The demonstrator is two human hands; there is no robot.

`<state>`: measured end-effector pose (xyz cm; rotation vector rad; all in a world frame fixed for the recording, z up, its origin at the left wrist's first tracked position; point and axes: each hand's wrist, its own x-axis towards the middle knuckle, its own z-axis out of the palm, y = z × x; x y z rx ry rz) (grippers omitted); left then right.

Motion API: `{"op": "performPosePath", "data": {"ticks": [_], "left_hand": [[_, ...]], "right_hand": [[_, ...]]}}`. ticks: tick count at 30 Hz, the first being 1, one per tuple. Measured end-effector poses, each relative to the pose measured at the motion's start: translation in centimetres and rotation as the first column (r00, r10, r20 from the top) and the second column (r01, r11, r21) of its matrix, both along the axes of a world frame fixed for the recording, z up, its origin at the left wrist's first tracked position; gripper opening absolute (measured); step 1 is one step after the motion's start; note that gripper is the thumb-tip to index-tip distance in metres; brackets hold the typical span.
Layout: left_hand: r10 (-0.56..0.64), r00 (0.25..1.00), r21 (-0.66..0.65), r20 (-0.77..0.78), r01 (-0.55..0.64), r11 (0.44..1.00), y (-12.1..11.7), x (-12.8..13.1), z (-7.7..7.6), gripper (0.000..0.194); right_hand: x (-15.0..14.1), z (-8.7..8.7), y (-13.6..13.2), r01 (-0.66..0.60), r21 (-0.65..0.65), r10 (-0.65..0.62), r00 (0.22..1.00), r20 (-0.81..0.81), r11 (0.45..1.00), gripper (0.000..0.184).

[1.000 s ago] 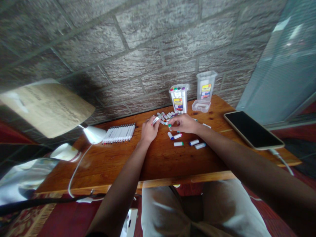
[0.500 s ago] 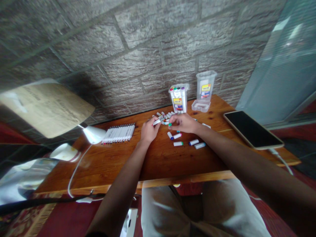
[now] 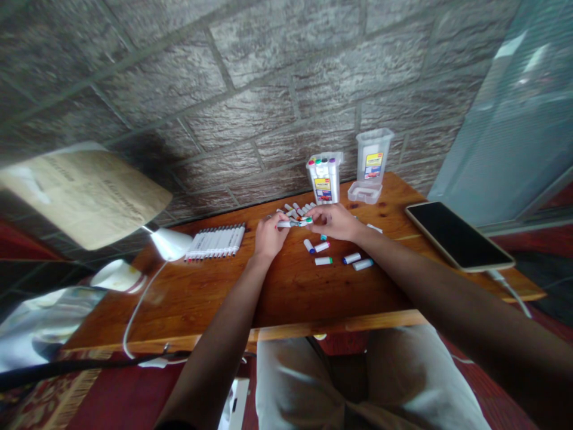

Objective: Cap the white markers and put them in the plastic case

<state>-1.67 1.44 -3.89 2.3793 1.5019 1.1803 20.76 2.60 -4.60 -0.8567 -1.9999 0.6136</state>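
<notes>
My left hand [image 3: 269, 236] is closed around a white marker [image 3: 285, 224], its tip pointing right. In my right hand [image 3: 333, 222] a small marker cap with a green end [image 3: 308, 220] is pinched between thumb and fingers. Cap and marker tip meet or nearly meet; I cannot tell whether they touch. Loose white caps with coloured ends lie around: a blue-ended one [image 3: 308, 246], a pink-ended one [image 3: 321, 246] and a green-ended one [image 3: 323, 261] in front of my hands. More caps [image 3: 298, 209] are bunched behind them, partly hidden by my fingers.
A row of white markers [image 3: 215, 242] lies left on the wooden table [image 3: 188, 304]. Behind stand a clear case of markers [image 3: 324, 182] and another clear case [image 3: 374, 158] beside its lid [image 3: 364, 192]. A phone [image 3: 459, 235] is at right, a lamp [image 3: 170, 243] and paper cup [image 3: 118, 276] at left.
My right hand has turned the green-ended cap and brought it left and up to the marker's tip. The marker in my left hand has tilted to nearly level.
</notes>
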Motion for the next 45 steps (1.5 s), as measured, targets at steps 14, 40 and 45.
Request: {"op": "performPosePath", "data": {"ticks": [14,40,45], "left_hand": [[-0.001,0.998,0.248,-0.057,0.016,0.969,-0.4,0.2,0.9,0.014],[-0.114,0.987,0.411,-0.110,0.150,0.899,-2.0,1.4,2.1,0.013],[-0.126,0.982,0.469,-0.141,0.179,0.865,-2.3,1.5,2.2,0.025]], "right_hand": [[-0.3,0.6,-0.6,-0.006,0.014,0.008,0.996,-0.087,1.000,0.035],[-1.2,2.1,-1.9,-0.246,-0.223,0.198,0.956,-0.215,0.943,0.045],[-1.3,2.9,-2.5,-0.288,-0.243,0.238,0.947,-0.216,0.926,0.044]]}}
